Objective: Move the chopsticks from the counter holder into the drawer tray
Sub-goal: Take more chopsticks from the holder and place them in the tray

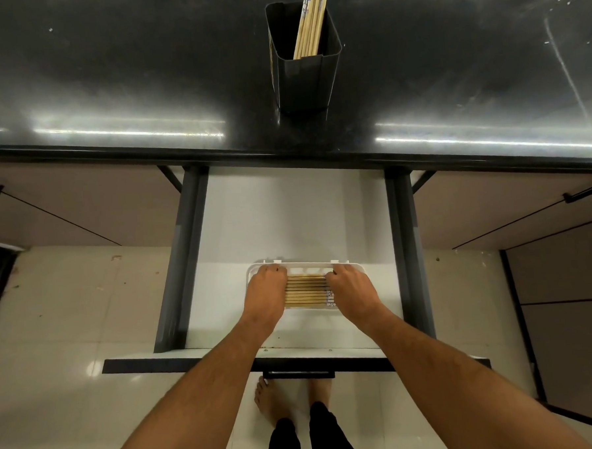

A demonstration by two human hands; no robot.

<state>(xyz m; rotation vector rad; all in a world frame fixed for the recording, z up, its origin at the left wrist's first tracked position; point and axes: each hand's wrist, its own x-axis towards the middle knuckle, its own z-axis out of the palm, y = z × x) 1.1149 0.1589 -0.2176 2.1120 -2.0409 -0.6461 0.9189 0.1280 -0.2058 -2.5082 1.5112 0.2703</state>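
A black square holder (306,79) stands on the dark counter with several bamboo chopsticks (310,24) leaning in it. Below, the open drawer holds a white tray (307,266) with several chopsticks (306,290) lying side by side, left to right. My left hand (265,291) rests on the left ends of that row, fingers curled over them. Over the right ends, my right hand (351,290) is curled at the top chopstick. Both ends of the row are hidden under my hands.
The drawer floor (287,218) is white, with dark grey side rails (183,257) left and right. Its front panel and handle (297,373) are nearest me. The counter's front edge (284,156) overhangs the drawer's back. My bare feet stand on the tiled floor.
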